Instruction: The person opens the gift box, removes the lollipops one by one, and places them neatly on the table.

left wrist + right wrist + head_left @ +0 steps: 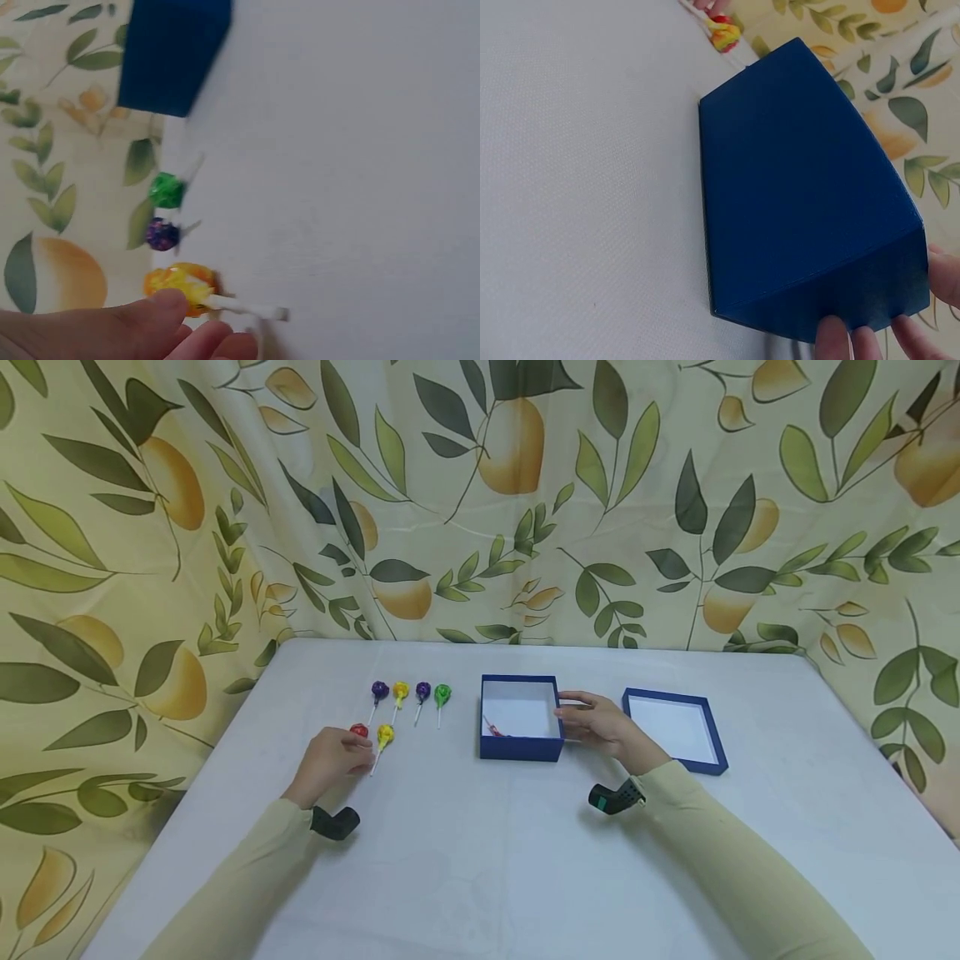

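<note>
Head view: left hand (330,762) closing on stick of yellow lollipop (385,735), red lollipop (359,731) beside it; right hand (603,727) grips wall of open blue box (521,746), one lollipop inside; four more lined on bench (480,860); lid (677,728) aside.
Left wrist: fingers (169,311) touch yellow lollipop (180,283); firm hold unclear.
Right wrist: fingertips (832,337) curled on box (802,195) edge.

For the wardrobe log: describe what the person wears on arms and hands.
Both arms wear long pale yellow-green sleeves to the wrist. The hands, left hand and right hand, are bare: no gloves or rings visible. A small black camera is strapped under each wrist; the right one shows a teal patch.
</note>
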{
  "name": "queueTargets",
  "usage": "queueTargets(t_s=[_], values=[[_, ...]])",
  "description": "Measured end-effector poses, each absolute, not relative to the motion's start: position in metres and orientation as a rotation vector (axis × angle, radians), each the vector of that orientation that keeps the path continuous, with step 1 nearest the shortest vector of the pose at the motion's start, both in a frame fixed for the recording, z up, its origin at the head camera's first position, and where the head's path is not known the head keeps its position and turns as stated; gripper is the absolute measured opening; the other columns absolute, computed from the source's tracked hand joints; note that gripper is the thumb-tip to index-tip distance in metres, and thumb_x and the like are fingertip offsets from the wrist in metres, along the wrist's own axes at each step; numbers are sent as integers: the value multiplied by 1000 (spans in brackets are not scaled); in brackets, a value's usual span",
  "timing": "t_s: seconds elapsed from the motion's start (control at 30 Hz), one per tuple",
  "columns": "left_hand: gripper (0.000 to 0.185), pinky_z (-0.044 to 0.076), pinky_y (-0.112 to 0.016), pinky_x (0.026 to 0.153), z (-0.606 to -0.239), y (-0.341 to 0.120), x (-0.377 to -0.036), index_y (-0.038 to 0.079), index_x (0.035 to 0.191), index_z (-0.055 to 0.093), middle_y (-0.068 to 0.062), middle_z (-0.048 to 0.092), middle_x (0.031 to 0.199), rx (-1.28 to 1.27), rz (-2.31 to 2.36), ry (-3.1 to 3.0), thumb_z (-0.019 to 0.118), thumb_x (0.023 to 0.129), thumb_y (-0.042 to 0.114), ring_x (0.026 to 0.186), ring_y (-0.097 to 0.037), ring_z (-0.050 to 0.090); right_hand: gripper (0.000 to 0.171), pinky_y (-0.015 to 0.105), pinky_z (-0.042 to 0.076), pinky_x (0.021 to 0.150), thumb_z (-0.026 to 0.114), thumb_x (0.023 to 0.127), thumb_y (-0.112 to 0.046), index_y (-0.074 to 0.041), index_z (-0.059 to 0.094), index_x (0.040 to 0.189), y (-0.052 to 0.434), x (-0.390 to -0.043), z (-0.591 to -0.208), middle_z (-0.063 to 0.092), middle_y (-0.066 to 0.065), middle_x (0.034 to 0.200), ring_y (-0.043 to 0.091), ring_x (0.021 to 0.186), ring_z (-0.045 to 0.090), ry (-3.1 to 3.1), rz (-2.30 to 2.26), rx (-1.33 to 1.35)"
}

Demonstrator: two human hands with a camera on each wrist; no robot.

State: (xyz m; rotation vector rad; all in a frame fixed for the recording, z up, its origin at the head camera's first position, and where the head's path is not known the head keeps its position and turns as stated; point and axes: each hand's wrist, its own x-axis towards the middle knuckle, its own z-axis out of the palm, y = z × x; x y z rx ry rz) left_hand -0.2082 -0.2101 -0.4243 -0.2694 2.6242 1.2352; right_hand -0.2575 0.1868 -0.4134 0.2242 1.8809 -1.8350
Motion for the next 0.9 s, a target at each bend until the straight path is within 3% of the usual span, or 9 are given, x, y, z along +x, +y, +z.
queueTargets(t_s=[0.23,0.53,0.73,0.9], values=[[41,56,-30,81,-414,-227,-208,-2,125,57,-21,63,119,-85,1410,2449,65,88,15,88,-13,67,64,43,35,111,59,92,-13,-8,27,148,186,-257,-413,50,11,126,16,105,55,1882,-1828,232],[50,50,-41,95,-392,-230,-219,-2,136,45,-23,57,128,166,1558,2251,58,93,20,112,-31,61,63,44,35,111,57,93,-12,-8,27,148,186,-258,-412,45,17,134,26,120,49,1904,-1810,240],[46,49,-42,95,-375,-214,-238,-3,135,46,-26,54,130,367,1511,2120,56,95,18,108,-23,64,65,44,35,111,60,92,-14,-8,27,148,187,-260,-413,51,12,127,24,116,52,1919,-1789,234],[44,50,-39,95,-365,-194,-259,-2,134,47,-24,54,131,502,1430,2028,56,94,14,110,-21,63,65,44,35,111,59,92,-13,-8,27,148,186,-259,-412,46,17,135,27,120,50,1917,-1788,236]])
